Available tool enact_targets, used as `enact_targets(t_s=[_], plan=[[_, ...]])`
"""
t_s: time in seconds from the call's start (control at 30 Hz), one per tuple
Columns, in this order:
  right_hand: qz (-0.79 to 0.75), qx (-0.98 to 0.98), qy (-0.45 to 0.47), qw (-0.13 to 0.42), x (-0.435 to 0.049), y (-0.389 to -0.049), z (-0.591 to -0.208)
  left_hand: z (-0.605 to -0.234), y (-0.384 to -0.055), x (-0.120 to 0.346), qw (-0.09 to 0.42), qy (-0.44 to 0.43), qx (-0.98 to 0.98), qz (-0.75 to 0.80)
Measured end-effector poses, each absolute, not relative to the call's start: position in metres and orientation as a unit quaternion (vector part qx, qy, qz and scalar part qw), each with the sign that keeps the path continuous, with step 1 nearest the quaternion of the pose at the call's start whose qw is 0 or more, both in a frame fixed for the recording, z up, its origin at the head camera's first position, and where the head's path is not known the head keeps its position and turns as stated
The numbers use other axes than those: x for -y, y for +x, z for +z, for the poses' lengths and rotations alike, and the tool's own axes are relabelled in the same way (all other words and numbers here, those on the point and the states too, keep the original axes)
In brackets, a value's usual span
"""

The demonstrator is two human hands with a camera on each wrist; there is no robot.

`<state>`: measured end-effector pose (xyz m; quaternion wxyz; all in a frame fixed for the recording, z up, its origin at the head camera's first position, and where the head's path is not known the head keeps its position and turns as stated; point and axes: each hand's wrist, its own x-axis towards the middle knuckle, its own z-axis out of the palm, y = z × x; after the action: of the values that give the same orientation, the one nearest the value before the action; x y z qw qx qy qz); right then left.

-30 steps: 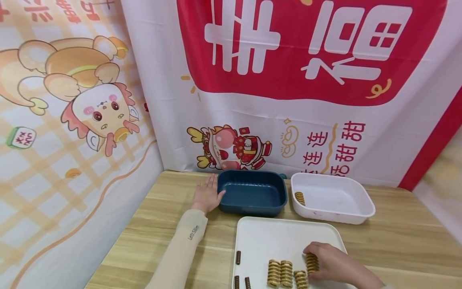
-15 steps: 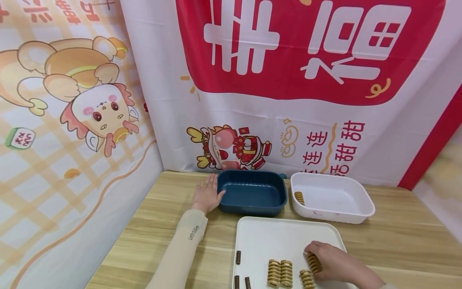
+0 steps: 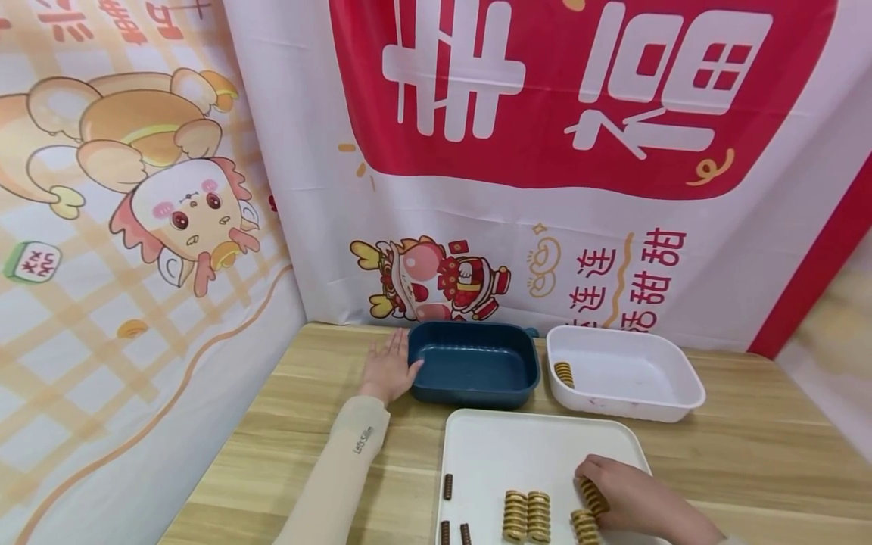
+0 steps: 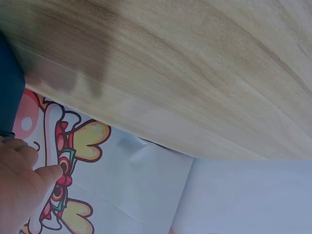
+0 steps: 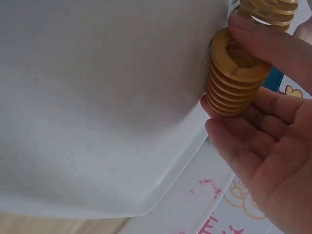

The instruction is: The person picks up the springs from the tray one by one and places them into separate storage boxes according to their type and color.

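Observation:
My right hand (image 3: pixel 623 496) is over the right part of the white tray (image 3: pixel 538 435). In the right wrist view it grips a yellow coil spring (image 5: pixel 231 80) between thumb and fingers. Another yellow spring (image 3: pixel 584 526) lies right beside the gripped one. Two more yellow springs, a left one (image 3: pixel 515 516) and a right one (image 3: pixel 539 516), lie side by side further left on the tray. My left hand (image 3: pixel 387 369) rests with straight fingers against the left side of the dark blue bin (image 3: pixel 477 395), its thumb at the rim.
Several small brown springs (image 3: pixel 447 486) lie along the tray's left side. A white bin (image 3: pixel 627 409) stands right of the blue one, with a yellow spring (image 3: pixel 563 374) at its left end. A printed cloth (image 3: pixel 545 204) hangs behind the wooden table (image 3: pixel 259 454).
The yellow spring beside my right hand has shifted right, away from the side-by-side pair. The gripped spring has tilted. My left hand stays at the blue bin.

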<state>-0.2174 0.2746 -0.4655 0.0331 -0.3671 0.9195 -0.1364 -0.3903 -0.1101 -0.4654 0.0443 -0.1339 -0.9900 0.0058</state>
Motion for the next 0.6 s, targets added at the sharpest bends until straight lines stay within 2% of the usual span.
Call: enact_targets(t_s=[0.17, 0.6], plan=[[-0.134, -0.918, -0.372, 0.018, -0.2744, -0.2168, -0.4660, -0.4652, -0.3900, 0.1101, 0.045, -0.133, 0.990, 0.006], [-0.134, -0.922, -0.363, 0.033, -0.2731, -0.2176, -0.4655, -0.4657, -0.3913, 0.1089, 0.045, -0.130, 0.990, 0.011]])
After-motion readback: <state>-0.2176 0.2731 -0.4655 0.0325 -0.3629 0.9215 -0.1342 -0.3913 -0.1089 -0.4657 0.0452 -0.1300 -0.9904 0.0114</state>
